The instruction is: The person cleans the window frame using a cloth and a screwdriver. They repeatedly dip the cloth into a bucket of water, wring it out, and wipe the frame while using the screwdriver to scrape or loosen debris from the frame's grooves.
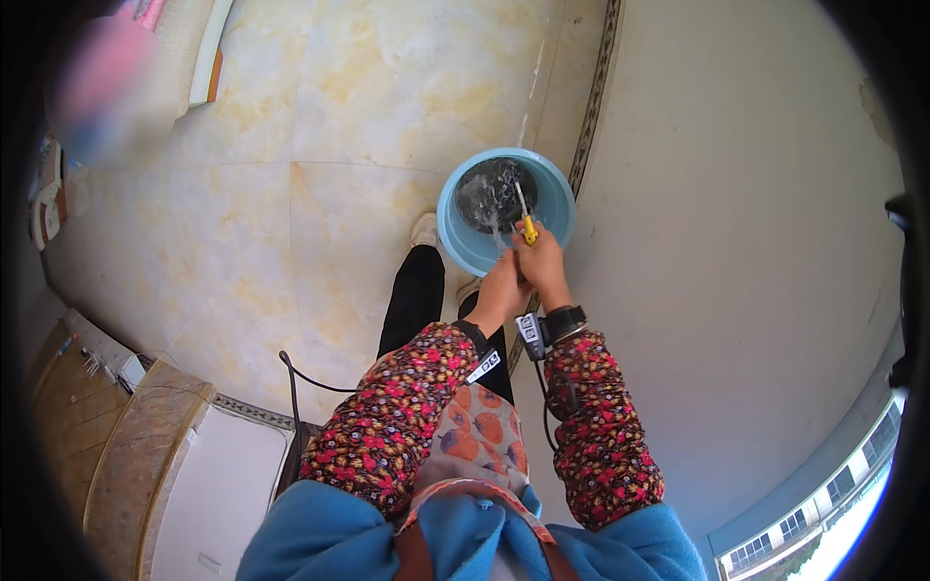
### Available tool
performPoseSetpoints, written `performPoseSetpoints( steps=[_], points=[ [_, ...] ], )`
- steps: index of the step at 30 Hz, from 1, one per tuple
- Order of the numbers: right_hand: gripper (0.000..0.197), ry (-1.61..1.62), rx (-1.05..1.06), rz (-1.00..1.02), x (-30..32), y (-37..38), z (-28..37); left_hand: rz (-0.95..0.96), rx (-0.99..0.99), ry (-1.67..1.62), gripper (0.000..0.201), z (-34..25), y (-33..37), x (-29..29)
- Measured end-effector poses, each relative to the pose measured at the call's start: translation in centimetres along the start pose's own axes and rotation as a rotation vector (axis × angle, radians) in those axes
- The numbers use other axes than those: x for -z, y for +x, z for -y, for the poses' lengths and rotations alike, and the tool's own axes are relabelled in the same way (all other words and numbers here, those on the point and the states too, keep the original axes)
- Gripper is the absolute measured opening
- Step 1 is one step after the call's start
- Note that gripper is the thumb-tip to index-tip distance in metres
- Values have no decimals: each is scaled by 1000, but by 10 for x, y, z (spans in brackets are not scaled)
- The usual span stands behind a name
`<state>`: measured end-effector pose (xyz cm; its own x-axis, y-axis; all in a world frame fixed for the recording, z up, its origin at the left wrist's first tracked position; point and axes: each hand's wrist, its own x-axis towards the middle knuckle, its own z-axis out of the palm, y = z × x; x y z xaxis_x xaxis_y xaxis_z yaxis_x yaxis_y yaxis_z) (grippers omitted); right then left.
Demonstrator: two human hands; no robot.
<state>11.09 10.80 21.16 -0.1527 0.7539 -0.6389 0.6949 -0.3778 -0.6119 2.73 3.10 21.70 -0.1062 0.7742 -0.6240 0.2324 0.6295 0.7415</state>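
So, clock directions here are as the wearer looks down, 12 being straight ahead. The blue bucket (pixel 554 197) sits on the floor (pixel 232 252) near 12, just ahead of the feet, tucked in by the wall (pixel 736 242). Its right rim overlaps the dark border strip (pixel 594 92) in this view; can't tell whether it actually touches the wall. So room is tight on the 3 o'clock side, while tile spreads wide from the bucket's 9 round to 12.

Right hand (pixel 543 263) is over the bucket's 5 o'clock edge, grip closed round the yellow handle of a tool (pixel 529 230). The thin metal shaft points in toward about 12, tip over the dark, glossy contents (pixel 475 197), well inside the rim. Can't make out what that stuff is.

Left hand (pixel 499 290) is at the 6 o'clock edge, right up against the other one. Fingers look curled, but I can't tell if that grip has anything in it. A whitish streak (pixel 496 229) runs from near those fingertips into the bucket; could be plastic or water, no idea.

Down low, the left shoe (pixel 424 229) is close to the rim's 8 o'clock. A black cable (pixel 293 382) loops out by the left sleeve (pixel 387 416), off toward 8.
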Motion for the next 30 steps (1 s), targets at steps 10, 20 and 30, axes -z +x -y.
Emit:
performPoseSetpoints(
  steps=[10, 20, 30],
  points=[
    [63, 1021, 24, 755, 88, -36, 31, 918, 735, -1707, 52, -47, -52, 71],
    [33, 1050, 13, 682, 92, -79, 75, 1179, 480, -1492, 80, -72, -65, 99],
    [19, 541, -85, 243, 45, -48, 69, 508, 252, -425, 54, -40, -23, 54]
  ],
)
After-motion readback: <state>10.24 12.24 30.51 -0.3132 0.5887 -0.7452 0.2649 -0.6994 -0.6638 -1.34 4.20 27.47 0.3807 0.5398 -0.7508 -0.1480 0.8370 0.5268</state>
